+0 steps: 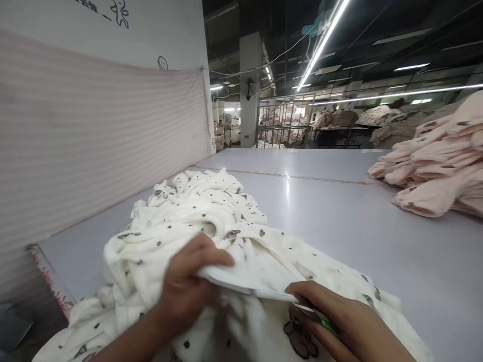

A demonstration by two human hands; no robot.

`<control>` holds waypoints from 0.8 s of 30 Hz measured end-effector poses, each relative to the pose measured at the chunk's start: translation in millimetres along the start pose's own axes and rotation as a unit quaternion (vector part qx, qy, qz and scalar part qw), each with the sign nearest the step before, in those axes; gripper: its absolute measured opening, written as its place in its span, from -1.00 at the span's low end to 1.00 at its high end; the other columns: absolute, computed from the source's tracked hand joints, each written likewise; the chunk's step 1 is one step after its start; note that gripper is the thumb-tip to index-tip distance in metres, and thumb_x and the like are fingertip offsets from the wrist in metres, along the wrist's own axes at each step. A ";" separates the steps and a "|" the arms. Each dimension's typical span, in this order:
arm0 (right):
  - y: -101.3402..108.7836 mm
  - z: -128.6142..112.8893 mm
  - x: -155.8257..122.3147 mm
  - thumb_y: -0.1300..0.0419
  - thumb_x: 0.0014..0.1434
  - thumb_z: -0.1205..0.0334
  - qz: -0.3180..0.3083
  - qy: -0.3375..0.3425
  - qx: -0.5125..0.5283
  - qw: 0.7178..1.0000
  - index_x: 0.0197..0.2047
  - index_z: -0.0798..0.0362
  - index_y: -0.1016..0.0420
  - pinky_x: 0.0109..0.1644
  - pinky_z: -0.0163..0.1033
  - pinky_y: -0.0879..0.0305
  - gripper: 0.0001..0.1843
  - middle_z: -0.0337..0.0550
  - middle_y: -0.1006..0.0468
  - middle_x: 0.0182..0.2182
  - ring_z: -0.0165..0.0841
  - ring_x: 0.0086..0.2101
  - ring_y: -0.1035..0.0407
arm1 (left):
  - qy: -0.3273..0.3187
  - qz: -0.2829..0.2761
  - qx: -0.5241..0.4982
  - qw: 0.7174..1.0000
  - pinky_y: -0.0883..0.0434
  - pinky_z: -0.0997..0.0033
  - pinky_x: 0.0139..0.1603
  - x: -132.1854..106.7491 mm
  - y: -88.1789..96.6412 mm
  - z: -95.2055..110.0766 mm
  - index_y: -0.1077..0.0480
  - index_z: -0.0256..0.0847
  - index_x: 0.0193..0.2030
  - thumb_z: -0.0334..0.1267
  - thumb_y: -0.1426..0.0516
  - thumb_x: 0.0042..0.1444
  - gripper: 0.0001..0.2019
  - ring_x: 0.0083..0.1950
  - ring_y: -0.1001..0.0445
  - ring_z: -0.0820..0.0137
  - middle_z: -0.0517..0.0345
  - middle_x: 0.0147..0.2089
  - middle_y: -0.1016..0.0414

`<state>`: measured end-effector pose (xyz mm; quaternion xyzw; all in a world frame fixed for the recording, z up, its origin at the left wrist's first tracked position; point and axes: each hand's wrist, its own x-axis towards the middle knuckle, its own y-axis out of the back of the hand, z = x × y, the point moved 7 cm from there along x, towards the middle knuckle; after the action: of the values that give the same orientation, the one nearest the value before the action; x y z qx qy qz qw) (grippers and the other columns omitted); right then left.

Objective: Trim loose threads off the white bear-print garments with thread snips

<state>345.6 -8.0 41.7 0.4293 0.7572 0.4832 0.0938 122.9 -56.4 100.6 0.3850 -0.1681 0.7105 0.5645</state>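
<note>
A heap of soft white fabric [222,216] with dark spots and small printed figures lies on the table in front of me. My left hand [192,274] is closed, pinching a folded edge [245,287] of this fabric between thumb and fingers. At the other end of the same edge is my right hand [335,317], its fingers closed around thread snips [326,324] with a green part and a metal blade. The right fingertips touch the edge. A brown bear print [300,334] shows just below. Most of the snips is hidden by my fingers.
The pale table [339,236] extends ahead, with a seam across it. Pink fabric pieces [433,161] are piled at the right. A striped cloth [101,130] hangs along the left side. Farther back stand a metal rack [285,123] with fabric and a pillar [249,90].
</note>
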 end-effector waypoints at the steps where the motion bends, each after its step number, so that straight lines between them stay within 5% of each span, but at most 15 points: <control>1: -0.9 2.3 2.3 -0.07 0.21 0.16 -0.019 -0.010 -0.001 1.000 -0.18 -0.19 -0.41 -0.42 -0.36 -0.39 -0.86 -0.37 -0.57 -0.43 -0.38 -0.48 -0.48 | 0.034 0.046 -0.053 0.997 -0.33 0.51 -0.33 6.3 19.5 -5.0 -0.48 -0.14 -0.43 -0.51 -0.15 -0.04 -0.83 -0.30 -0.36 0.41 0.16 -0.32 -0.32; 3: 1.6 4.1 5.9 -0.07 0.22 0.13 -0.001 -0.006 0.024 1.000 -0.25 -0.16 -0.44 -0.41 -0.37 -0.37 -0.88 -0.36 -0.55 -0.46 -0.38 -0.47 -0.46 | 0.113 0.074 -0.181 0.974 -0.34 0.53 -0.36 16.1 47.1 -19.0 -0.36 -0.22 -0.62 -0.46 -0.15 -0.06 -0.82 -0.32 -0.36 0.42 0.16 -0.32 -0.30; 4: 3.3 3.4 6.7 -0.08 0.21 0.14 0.022 0.008 0.041 0.999 -0.27 -0.15 -0.44 -0.41 -0.39 -0.36 -0.89 -0.36 -0.54 -0.45 -0.40 -0.46 -0.45 | 0.141 0.022 -0.234 0.962 -0.32 0.54 -0.43 19.9 49.2 -22.5 -0.30 -0.25 -0.66 -0.42 -0.14 -0.06 -0.79 -0.40 -0.34 0.45 0.16 -0.37 -0.29; 7: 3.5 -1.0 4.8 -0.07 0.21 0.25 0.084 0.056 0.065 0.993 -0.33 -0.10 -0.35 -0.45 -0.43 -0.30 -0.91 -0.35 -0.47 -0.49 -0.45 -0.51 -0.36 | 0.168 -0.316 -0.199 0.912 -0.23 0.51 -0.56 6.7 18.5 -13.5 -0.31 -0.25 -0.65 -0.27 -0.09 0.02 -0.75 -0.59 -0.21 0.49 0.15 -0.55 -0.27; 9: -0.3 -4.6 1.3 -0.04 0.20 0.32 0.113 0.081 0.058 0.989 -0.34 -0.08 -0.26 -0.49 -0.41 -0.25 -0.90 -0.35 -0.39 -0.53 -0.45 -0.56 -0.26 | 0.153 -0.443 -0.045 0.882 -0.24 0.50 -0.53 -11.9 -3.8 -8.0 -0.38 -0.22 -0.53 -0.27 -0.11 0.01 -0.85 -0.55 -0.27 0.44 0.14 -0.53 -0.34; 10: -2.2 -7.0 -1.0 -0.03 0.18 0.34 0.128 0.098 0.058 0.985 -0.32 -0.08 -0.22 -0.50 -0.39 -0.23 -0.90 -0.34 -0.36 -0.52 -0.45 -0.56 -0.23 | 0.143 -0.453 0.032 0.880 -0.27 0.51 -0.51 -16.3 -13.8 -5.8 -0.41 -0.20 -0.43 -0.28 -0.15 -0.02 -0.94 -0.51 -0.30 0.42 0.15 -0.49 -0.38; 14: -9.7 -15.4 -9.8 -0.02 0.12 0.42 0.174 0.153 0.062 0.971 -0.18 -0.10 -0.17 -0.41 -0.30 -0.21 -0.76 -0.26 -0.43 -0.43 -0.40 -0.49 -0.29 | 0.082 -0.341 0.183 0.918 -0.37 0.46 -0.36 -13.8 -51.7 5.7 -0.27 -0.14 0.01 -0.22 -0.26 -0.09 -0.52 -0.37 -0.39 0.38 0.11 -0.18 -0.46; 17: -14.0 -20.1 -14.8 -0.02 0.12 0.42 0.192 0.170 0.060 0.965 -0.16 -0.11 -0.19 -0.37 -0.25 -0.21 -0.74 -0.21 -0.45 -0.38 -0.35 -0.45 -0.33 | -0.019 -0.280 0.189 0.941 -0.36 0.28 -0.09 -13.4 -75.1 11.0 -0.31 -0.14 -0.07 -0.23 -0.20 0.00 -0.67 -0.09 -0.39 0.23 -0.03 0.05 -0.37; 19: -16.6 -23.6 -17.4 0.00 0.14 0.41 0.203 0.169 0.064 0.962 -0.17 -0.10 -0.20 -0.39 -0.26 -0.21 -0.77 -0.21 -0.45 -0.38 -0.36 -0.47 -0.33 | -0.073 -0.252 0.167 0.950 -0.34 0.31 -0.12 -16.1 -82.0 11.6 -0.32 -0.18 -0.34 -0.34 -0.12 0.04 -0.96 -0.13 -0.38 0.26 0.01 -0.09 -0.42; 22: -20.3 -27.5 -18.8 0.04 0.18 0.36 0.211 0.141 0.083 0.964 -0.16 -0.11 -0.22 -0.38 -0.27 -0.24 -0.81 -0.21 -0.47 -0.36 -0.36 -0.45 -0.36 | -0.077 -0.263 0.100 0.956 -0.21 0.49 -0.49 -23.6 -79.0 4.6 -0.14 -0.22 -0.58 -0.38 -0.09 0.02 -0.78 -0.49 -0.27 0.45 0.18 -0.51 -0.28; 24: -20.5 -25.2 -18.2 0.04 0.20 0.33 0.204 0.108 0.098 0.968 -0.15 -0.11 -0.22 -0.36 -0.30 -0.27 -0.82 -0.17 -0.47 -0.26 -0.37 -0.38 -0.39 | -0.006 -0.256 0.013 0.967 -0.12 0.53 -0.60 -25.8 -63.5 -8.2 -0.14 -0.23 -0.60 -0.34 -0.12 0.05 -0.73 -0.58 -0.18 0.51 0.25 -0.60 -0.19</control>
<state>331.3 -41.2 33.1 0.5273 0.7027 0.4592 -0.1319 180.9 -48.8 63.8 0.4272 -0.0585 0.5423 0.7212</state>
